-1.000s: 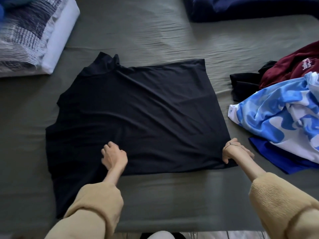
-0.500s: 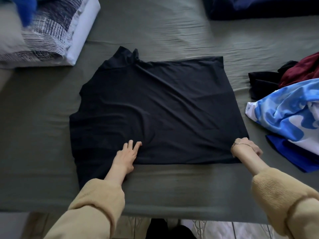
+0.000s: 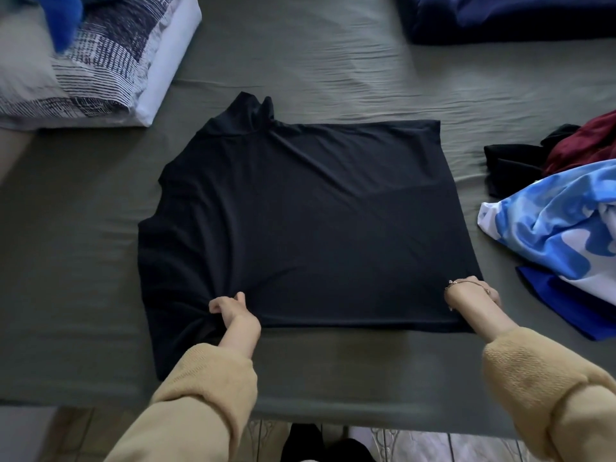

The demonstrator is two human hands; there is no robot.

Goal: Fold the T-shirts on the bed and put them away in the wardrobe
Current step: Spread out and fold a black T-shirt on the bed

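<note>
smooth matt black cloth t-shirt [image 3: 300, 211]

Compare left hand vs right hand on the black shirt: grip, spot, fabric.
Grip: the left hand pinches a bunch of the black shirt; the right hand curls over its corner, and the finger hold itself is hidden.
Spot: left grips partway along the near edge; right is at the near right corner.
Fabric: gathered wrinkles at left; smooth at right.
Shared: both on the shirt's near edge, beige sleeves.
</note>
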